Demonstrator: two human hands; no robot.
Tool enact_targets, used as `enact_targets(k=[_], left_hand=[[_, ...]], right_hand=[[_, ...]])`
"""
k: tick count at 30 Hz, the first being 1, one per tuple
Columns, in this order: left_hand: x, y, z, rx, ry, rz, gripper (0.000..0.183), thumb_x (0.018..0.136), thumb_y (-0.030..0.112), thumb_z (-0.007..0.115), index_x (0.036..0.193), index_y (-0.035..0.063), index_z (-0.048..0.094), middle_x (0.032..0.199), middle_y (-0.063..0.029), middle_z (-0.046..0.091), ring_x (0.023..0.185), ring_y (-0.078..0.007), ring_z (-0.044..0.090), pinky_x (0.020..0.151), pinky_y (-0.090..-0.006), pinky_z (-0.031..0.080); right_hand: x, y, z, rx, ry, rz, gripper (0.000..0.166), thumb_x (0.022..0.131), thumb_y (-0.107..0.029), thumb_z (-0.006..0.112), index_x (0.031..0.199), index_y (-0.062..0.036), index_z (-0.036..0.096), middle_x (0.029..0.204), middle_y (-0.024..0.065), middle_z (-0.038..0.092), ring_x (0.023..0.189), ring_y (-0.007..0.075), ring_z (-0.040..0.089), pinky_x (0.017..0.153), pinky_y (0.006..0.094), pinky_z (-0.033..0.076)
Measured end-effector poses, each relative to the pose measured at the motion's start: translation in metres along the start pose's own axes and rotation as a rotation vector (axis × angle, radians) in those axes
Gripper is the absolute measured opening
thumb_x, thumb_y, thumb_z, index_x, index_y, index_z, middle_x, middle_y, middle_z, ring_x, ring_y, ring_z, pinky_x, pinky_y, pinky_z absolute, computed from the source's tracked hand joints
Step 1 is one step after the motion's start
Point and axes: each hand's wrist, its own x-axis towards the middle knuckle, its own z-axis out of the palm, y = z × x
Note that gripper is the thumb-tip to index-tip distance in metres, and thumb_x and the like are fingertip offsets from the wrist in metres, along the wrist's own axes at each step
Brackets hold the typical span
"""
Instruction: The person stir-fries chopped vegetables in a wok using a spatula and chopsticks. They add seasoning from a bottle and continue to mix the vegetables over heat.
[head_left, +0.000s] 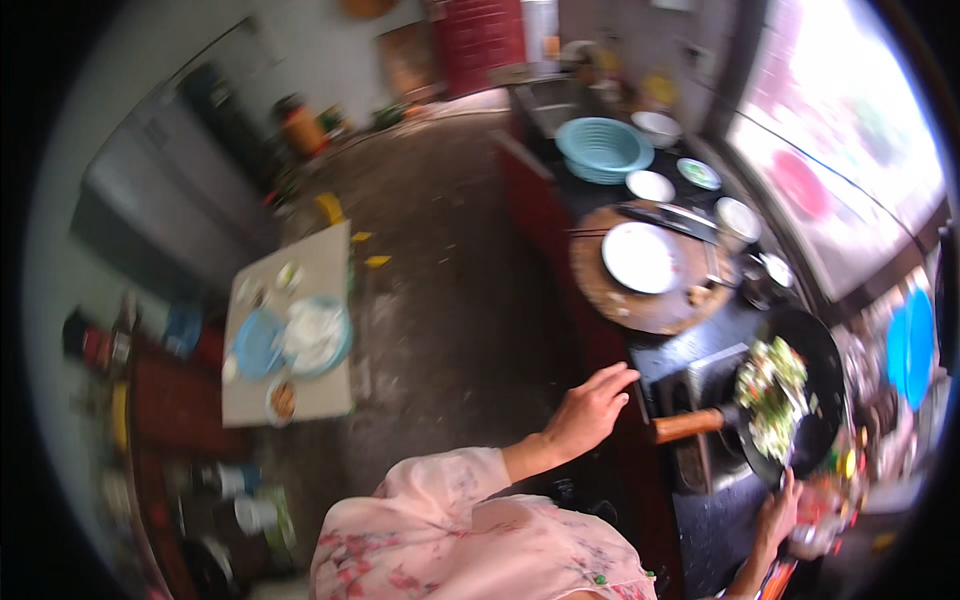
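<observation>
In the head view, a black wok (823, 375) with a wooden handle (686, 426) sits on the gas stove (694, 457). Chopped green and white vegetables (772, 394) with orange-red bits lie in it. My right hand (780, 511) grips the handle of a metal cooking utensil at the wok's near rim; its head is partly hidden among the vegetables. Apart from the wooden handle, my left hand (592, 409) hovers by the counter's edge, fingers extended and holding nothing.
Beyond the stove, a round wooden chopping board (592, 289) bears a white plate (641, 257) and a cleaver (686, 223). Turquoise basins (604, 150) and bowls stand farther along. A low table (322, 401) at left carries basins and small bowls.
</observation>
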Motion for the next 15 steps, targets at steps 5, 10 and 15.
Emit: enact_targets(k=[5, 10, 15], left_hand=[[-0.056, 0.0, -0.048, 0.018, -0.021, -0.309, 0.04, 0.081, -0.01, 0.055, 0.118, 0.0036, 0.061, 0.128, -0.0226, 0.059, 0.098, -0.0381, 0.066, 0.084, -0.0392, 0.058], [-0.128, -0.035, -0.065, 0.003, 0.064, -0.427, 0.031, 0.082, -0.011, 0.053, 0.107, 0.0019, 0.067, 0.133, -0.022, 0.057, 0.085, -0.0283, 0.072, 0.074, -0.0351, 0.06], [-0.072, -0.054, -0.058, 0.344, 0.134, -0.094, 0.037, 0.087, -0.005, 0.054, 0.122, 0.0039, 0.06, 0.135, -0.0234, 0.055, 0.106, -0.0333, 0.066, 0.102, -0.0448, 0.046]], right_hand=[[0.017, -0.003, -0.009, -0.009, -0.022, -0.082, 0.069, 0.081, -0.007, 0.067, 0.145, -0.0133, 0.042, 0.122, 0.0165, 0.054, 0.108, 0.0401, 0.057, 0.086, 0.0474, 0.048], [0.035, -0.081, -0.074, 0.172, 0.162, -0.277, 0.053, 0.086, -0.015, 0.067, 0.136, -0.008, 0.049, 0.121, 0.0168, 0.058, 0.109, 0.0359, 0.058, 0.088, 0.0418, 0.048], [0.026, -0.126, -0.094, 0.132, 0.268, -0.336, 0.007, 0.091, -0.012, 0.06, 0.096, -0.0059, 0.061, 0.082, 0.0131, 0.065, 0.074, 0.0341, 0.063, 0.064, 0.0438, 0.046]])
